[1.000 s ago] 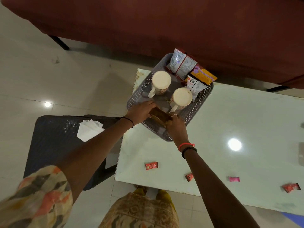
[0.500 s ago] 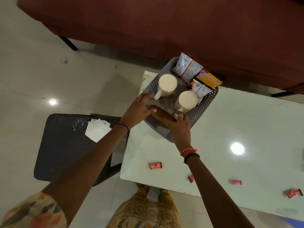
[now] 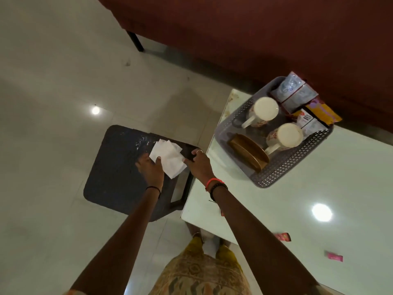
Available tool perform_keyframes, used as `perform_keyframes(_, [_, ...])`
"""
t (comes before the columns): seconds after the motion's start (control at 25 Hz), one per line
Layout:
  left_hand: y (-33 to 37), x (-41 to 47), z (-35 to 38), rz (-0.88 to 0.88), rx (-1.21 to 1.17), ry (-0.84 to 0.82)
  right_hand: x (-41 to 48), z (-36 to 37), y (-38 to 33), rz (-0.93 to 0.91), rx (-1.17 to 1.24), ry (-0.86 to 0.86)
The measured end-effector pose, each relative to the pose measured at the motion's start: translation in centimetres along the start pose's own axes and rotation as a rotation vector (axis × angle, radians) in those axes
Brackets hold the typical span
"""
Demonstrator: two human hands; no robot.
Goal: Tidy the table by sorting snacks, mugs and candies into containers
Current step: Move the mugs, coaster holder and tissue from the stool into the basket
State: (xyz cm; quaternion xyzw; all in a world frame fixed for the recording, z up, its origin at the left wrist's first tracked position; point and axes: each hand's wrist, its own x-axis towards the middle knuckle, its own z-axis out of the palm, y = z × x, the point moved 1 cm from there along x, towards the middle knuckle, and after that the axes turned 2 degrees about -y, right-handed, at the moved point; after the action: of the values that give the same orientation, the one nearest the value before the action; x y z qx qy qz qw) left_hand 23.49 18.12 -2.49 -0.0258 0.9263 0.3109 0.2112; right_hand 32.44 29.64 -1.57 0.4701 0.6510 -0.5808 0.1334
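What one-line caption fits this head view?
Both hands, left hand and right hand, gather white napkins on a dark stool beside the basket.

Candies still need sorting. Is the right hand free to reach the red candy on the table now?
Probably not at once: the right hand is on the white napkins over the dark stool. The red candy lies unobstructed beside that forearm.

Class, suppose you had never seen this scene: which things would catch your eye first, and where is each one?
Probably the white napkins on the dark stool left of the table, with the left hand and right hand on their two sides. Next, the grey basket at the table's far corner, holding two mugs, snack packets and a wooden holder.
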Motion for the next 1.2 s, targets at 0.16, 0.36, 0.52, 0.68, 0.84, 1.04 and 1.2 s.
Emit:
perform_keyframes(0.16, [-2.5, 1.5, 0.0, -0.104, -0.157, -0.063, 1.9, 4.0, -0.2, 0.134, 0.155, -0.03])
perform_keyframes(0.36, [-2.1, 3.2, 0.3, -0.079, -0.294, -0.138, 3.3, 5.8, 0.4, 0.218, 0.303, 0.034])
perform_keyframes(0.52, [-1.6, 3.8, -0.2, -0.231, -0.518, -0.372, 2.3, 4.5, 0.2, 0.242, 0.466, -0.041])
perform_keyframes(0.68, [0.2, 3.3, -0.9, -0.178, -0.471, -0.615, 0.3, 0.6, -0.1, 0.159, 0.636, -0.091])
perform_keyframes(0.84, [4.0, 2.5, -0.5, 0.112, -0.15, -0.659, -1.6, -4.1, 0.1, 0.009, 0.49, 0.046])
perform_keyframes(1.04, [9.7, 0.7, 2.3, 0.498, 0.126, -0.659, -3.4, -10.0, 2.0, -0.107, 0.336, 0.294])
perform_keyframes(1.2, [13.3, -0.8, 5.5, 0.679, 0.177, -0.674, -4.2, -13.7, 3.8, -0.095, 0.229, 0.502])
